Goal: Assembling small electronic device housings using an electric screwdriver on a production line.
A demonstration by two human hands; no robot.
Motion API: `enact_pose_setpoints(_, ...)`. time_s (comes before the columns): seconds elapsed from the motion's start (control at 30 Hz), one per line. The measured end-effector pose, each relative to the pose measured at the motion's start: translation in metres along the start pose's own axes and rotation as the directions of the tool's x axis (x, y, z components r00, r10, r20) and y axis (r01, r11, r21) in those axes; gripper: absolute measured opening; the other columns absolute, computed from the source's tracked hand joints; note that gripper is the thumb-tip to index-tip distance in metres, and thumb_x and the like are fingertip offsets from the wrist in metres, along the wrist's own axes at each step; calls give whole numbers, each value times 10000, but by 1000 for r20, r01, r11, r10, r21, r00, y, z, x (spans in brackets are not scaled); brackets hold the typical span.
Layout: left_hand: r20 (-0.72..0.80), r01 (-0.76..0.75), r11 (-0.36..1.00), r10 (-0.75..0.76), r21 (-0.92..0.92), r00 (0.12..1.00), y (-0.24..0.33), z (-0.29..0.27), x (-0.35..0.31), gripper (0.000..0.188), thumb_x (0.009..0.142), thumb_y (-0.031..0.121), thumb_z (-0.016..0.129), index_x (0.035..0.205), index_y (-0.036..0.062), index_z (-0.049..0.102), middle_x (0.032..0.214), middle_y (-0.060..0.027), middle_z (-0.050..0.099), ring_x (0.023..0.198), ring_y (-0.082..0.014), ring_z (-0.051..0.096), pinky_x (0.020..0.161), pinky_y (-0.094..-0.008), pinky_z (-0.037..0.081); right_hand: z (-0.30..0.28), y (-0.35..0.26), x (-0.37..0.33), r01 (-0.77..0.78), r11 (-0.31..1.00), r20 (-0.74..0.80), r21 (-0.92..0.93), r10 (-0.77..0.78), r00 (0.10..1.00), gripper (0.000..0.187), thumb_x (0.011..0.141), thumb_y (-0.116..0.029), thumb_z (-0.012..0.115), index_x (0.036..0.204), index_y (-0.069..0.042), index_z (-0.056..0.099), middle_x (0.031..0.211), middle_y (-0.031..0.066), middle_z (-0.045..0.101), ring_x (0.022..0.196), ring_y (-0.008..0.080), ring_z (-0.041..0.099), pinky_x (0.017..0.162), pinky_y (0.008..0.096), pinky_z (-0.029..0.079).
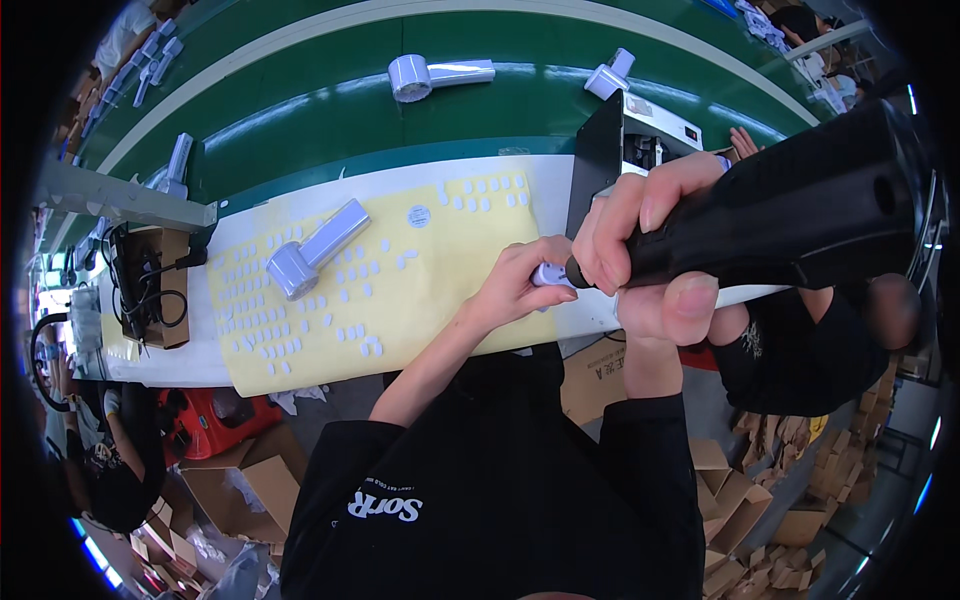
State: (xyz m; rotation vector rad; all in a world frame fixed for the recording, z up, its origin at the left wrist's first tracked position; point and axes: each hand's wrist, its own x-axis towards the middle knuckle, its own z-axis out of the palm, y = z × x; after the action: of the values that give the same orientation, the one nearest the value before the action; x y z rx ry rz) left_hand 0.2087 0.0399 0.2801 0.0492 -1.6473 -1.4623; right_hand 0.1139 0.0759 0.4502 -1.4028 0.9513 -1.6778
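Observation:
My right hand (650, 235) is wrapped round a large black electric screwdriver (790, 205), held up at the right. Its narrow tip points left and meets a small pale lavender piece (549, 274). That piece is pinched between the fingers and thumb of my left hand (512, 285); most of it is hidden, so its kind does not show. A pale lavender hair dryer (320, 248) lies to the left on a yellow sheet (440, 300). Many small white pads are stuck in rows on that sheet, and a round pale label (419, 216) sits among them.
Beyond the white worktop runs a green conveyor belt (330, 125) carrying more hair dryers (440, 76). A black-and-white machine (640, 140) stands right of the sheet. At the left is a cardboard box (165, 300) with black cables. Other people sit on both sides; cartons (245, 480) cover the floor.

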Motion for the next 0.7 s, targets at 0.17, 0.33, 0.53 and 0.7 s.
enact_pose_setpoints(0.17,43,75,997,-73,-34,996,-2,-1,-1,331,770,263,699,864,50,464,732,-64,530,545,-168,511,508,-258,395,1,-1,-1,24,999,-18,32,-24,1000,591,719,-514,663,898,-30,373,577,82,482,434,136,440,400,262,396)
enact_pose_setpoints(0.33,41,66,998,-66,-5,997,-2,0,-4,328,777,266,692,871,51,463,740,-67,543,560,-169,531,522,-261,408,1,6,-3,89,964,-37,249,-83,996,445,627,-255,727,826,10,430,593,41,482,487,79,485,454,186,399)
enact_pose_setpoints(0.53,12,42,998,-43,57,999,3,0,2,302,784,249,680,900,53,483,786,-70,576,632,-190,559,585,-268,434,-2,12,-10,144,951,-130,273,-112,985,493,641,-288,756,858,0,420,617,49,480,489,98,485,436,200,394)
enact_pose_setpoints(0.7,45,130,991,-130,10,990,16,-11,24,266,779,208,671,938,55,523,851,-71,601,716,-185,574,663,-272,452,-32,4,-13,265,898,-186,351,-210,960,537,704,-408,727,911,-38,397,607,58,463,446,131,453,396,238,384)
